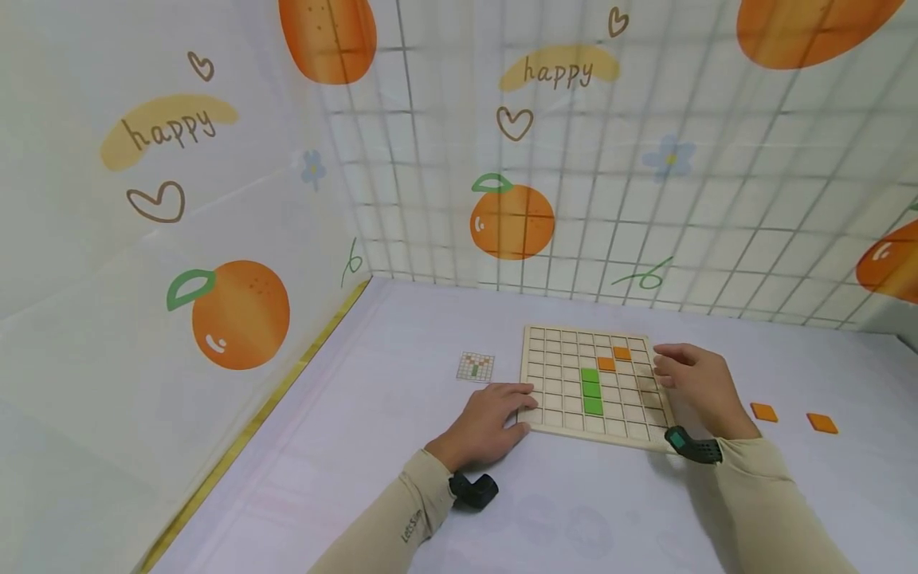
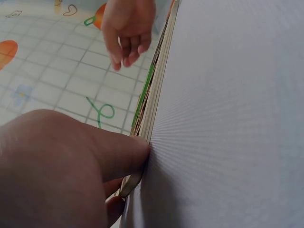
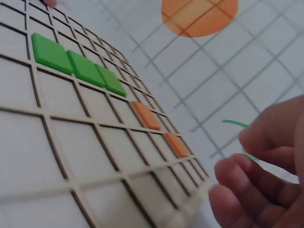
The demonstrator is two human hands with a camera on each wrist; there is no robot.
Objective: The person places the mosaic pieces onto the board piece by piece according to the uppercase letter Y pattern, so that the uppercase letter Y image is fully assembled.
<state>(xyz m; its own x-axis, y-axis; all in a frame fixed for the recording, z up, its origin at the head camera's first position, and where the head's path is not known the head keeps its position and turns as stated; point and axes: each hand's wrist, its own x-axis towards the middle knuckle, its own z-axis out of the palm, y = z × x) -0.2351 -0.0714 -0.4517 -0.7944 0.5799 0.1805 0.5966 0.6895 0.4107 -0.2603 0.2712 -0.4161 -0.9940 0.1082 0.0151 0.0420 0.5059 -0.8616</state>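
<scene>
A wooden grid board (image 1: 566, 402) lies on the table. Three green square tiles (image 1: 591, 391) form a column in it, and two orange tiles (image 1: 606, 364) sit diagonally up to their right. My left hand (image 1: 491, 422) rests at the board's front left corner, fingertips on the left edge and thumb (image 2: 126, 154) against its side. By the right edge, my right hand (image 1: 699, 387) hovers with loosely bent fingers (image 3: 232, 173) and nothing visible between them. A small pattern card (image 1: 476, 367) lies left of the board, showing a coloured grid figure.
Two loose orange tiles (image 1: 821, 423) lie on the table to the right of my right hand. White sheets printed with oranges and hearts stand as walls at the left and back. A yellow strip (image 1: 265, 414) runs along the table's left edge.
</scene>
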